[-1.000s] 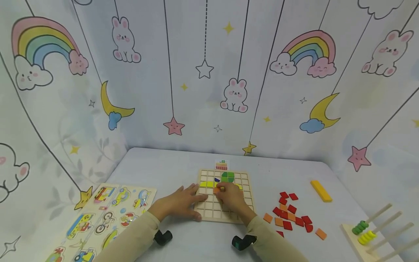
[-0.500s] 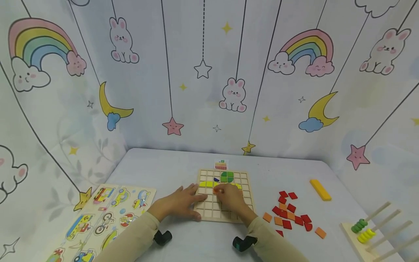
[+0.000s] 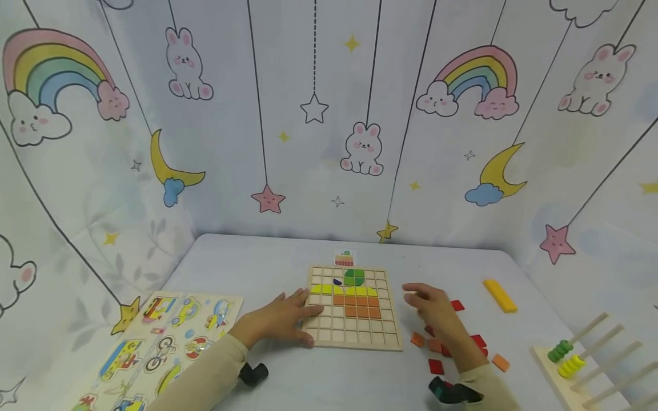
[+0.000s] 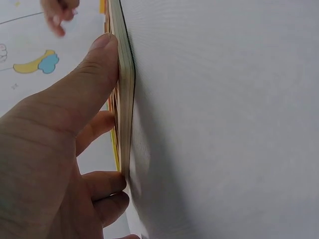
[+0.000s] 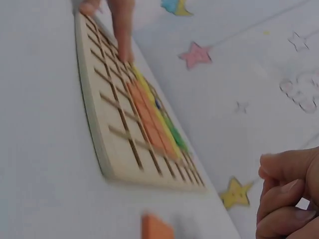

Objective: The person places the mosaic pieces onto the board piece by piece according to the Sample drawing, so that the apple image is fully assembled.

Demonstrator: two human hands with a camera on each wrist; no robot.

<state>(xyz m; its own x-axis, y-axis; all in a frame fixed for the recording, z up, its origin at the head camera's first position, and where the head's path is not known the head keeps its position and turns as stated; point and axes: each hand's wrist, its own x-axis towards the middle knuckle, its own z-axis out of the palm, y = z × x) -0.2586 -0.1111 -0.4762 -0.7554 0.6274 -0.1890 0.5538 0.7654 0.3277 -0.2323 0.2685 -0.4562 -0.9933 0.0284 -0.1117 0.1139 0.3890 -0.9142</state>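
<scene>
Counter (image 3: 442,264): pale cloth, carrying everything below.
Puzzle (image 3: 203,322): flat at the person's left, vehicle pictures on it.
Board (image 3: 370,339): flat at the middle of the counter; roughly square, so it has no clear long axis; near edge faces the person, running left to right.
Abacus (image 3: 552,377): far right, pegs slanting up.
Left hand (image 3: 280,319): fingers and thumb apart, touching the board's left side near the close corner.
Right hand (image 3: 439,314): raised right of the board above the loose tiles (image 3: 436,366); fingers loosely bent, thumb and forefinger apart.
Yellow bar (image 3: 500,295): beyond the loose tiles, long axis slanting away to the left.
Card (image 3: 345,258): just past the board's far edge.
Orange tiles (image 3: 362,312): set in two rows, long axis left to right.
Yellow pieces (image 3: 327,290): a strip directly beyond them.
Green pieces (image 3: 349,274): farther still.
</scene>
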